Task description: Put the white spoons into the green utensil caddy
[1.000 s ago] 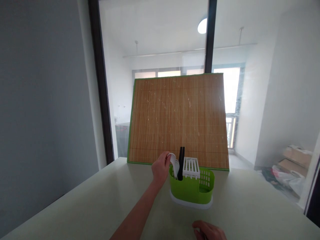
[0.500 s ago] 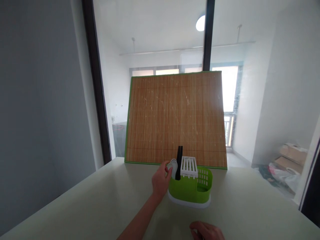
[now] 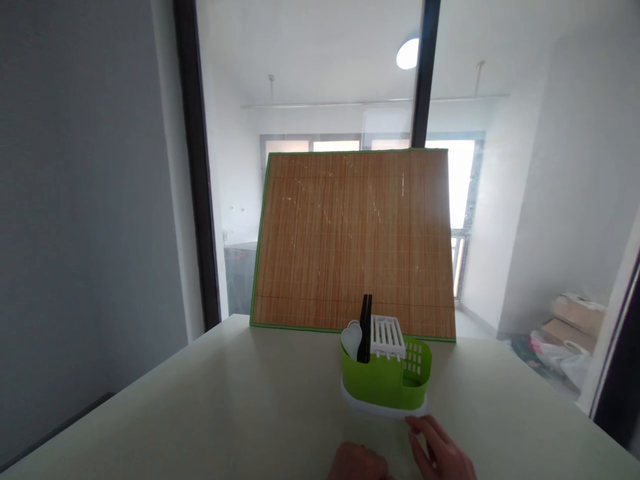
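Note:
A green caddy [image 3: 375, 385] on a white base stands on the table. In its left end are white spoons [image 3: 353, 339], with upright black chopsticks [image 3: 367, 328] beside them. A white slotted rack [image 3: 387, 335] sits across its middle. My right hand [image 3: 443, 448] is just in front of the base, its thumb and fingers a little apart, holding nothing. At the bottom edge, my left hand [image 3: 359, 461] is curled with the knuckles up; nothing shows in it, and part of it is cut off by the frame.
Behind the caddy a bamboo mat [image 3: 357, 240] with green edging stands upright on the pale table [image 3: 210, 400]. Behind that are dark frame posts [image 3: 197, 167] and a bright room. Cardboard boxes [image 3: 575, 323] and plastic bags lie on the floor at the right.
My left hand has let go of the spoon and drawn back from the caddy to the bottom edge. My right hand has moved forward and right, close to the base. The view has shifted slightly.

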Tool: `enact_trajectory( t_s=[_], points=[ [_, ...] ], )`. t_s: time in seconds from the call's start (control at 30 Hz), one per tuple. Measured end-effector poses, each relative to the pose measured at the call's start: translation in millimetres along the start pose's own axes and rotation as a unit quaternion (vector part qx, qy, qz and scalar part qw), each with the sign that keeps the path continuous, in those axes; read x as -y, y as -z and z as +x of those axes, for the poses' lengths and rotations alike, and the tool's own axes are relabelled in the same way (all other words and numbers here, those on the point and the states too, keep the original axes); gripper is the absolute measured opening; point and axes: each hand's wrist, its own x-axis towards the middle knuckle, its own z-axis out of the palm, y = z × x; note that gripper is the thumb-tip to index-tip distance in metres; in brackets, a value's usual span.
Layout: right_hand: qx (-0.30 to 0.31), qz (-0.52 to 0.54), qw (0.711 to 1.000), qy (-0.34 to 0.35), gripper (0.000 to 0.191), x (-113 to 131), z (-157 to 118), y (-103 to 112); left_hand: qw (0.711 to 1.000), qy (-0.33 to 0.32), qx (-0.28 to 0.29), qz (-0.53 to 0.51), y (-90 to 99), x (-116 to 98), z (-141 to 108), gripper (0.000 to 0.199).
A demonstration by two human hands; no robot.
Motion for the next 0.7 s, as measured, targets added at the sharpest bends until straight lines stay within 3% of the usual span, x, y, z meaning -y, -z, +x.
enact_trajectory(
  t_s=[0.13, 0.23, 0.33, 0.53, 0.7],
  points=[
    [-0.041, -0.1, 0.994, -0.034, 0.032, -2, 26, 13, 1.0, -0.007, 0.0, -0.014, -0.1, 2, 3, 0.03],
    [-0.012, -0.194, 0.981, -0.015, 0.032, 1, 47, 13, 1.0, 0.001, 0.007, -0.018, 0.7, 2, 4, 0.03],
    [0.024, -0.274, 0.961, 0.019, 0.018, 6, 60, 4, 0.999, 0.004, 0.008, -0.031, 3.4, 2, 4, 0.027],
    [0.034, -0.3, 0.953, 0.01, 0.016, 10, 66, 0, 0.997, 0.011, 0.009, -0.072, 10.9, 4, -1, 0.027],
    [0.039, -0.307, 0.951, -0.009, 0.019, -21, 60, 22, 0.994, 0.015, -0.005, -0.11, 12.6, 5, -2, 0.031]
  ],
)
